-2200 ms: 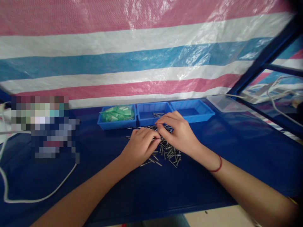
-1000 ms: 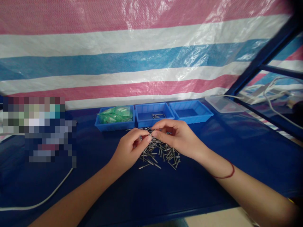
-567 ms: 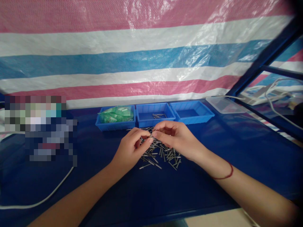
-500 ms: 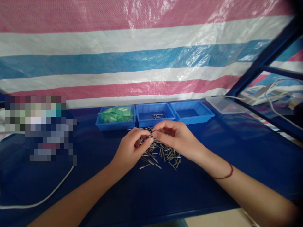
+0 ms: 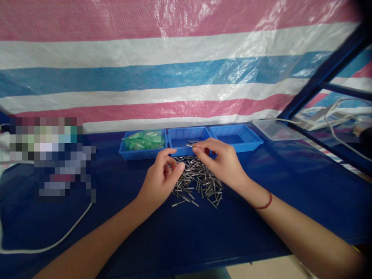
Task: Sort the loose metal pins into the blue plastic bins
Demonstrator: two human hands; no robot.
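Observation:
A loose pile of blind rivets [image 5: 203,178], thin grey pins with brighter silver ends, lies on the dark blue table. My right hand [image 5: 225,161] is above the pile's far side, at the front edge of the middle blue bin [image 5: 187,133]. A rivet [image 5: 189,145] is pinched between its thumb and index finger. Several more rivets lie inside that bin, partly hidden by my fingers. At the pile's left edge is my left hand [image 5: 157,180], its thumb and index finger apart and nothing visible between them.
The left blue bin [image 5: 124,154] holds a green plastic bag [image 5: 143,140]. A right blue bin [image 5: 247,147] stands beside the middle one, with a clear plastic lid [image 5: 276,130] farther right. A white cable [image 5: 69,234] curves at left. Striped sheeting [image 5: 174,73] hangs behind.
My right hand has moved forward from the pile to the middle bin with a rivet. My left thumb and index finger have parted, and the two hands have separated.

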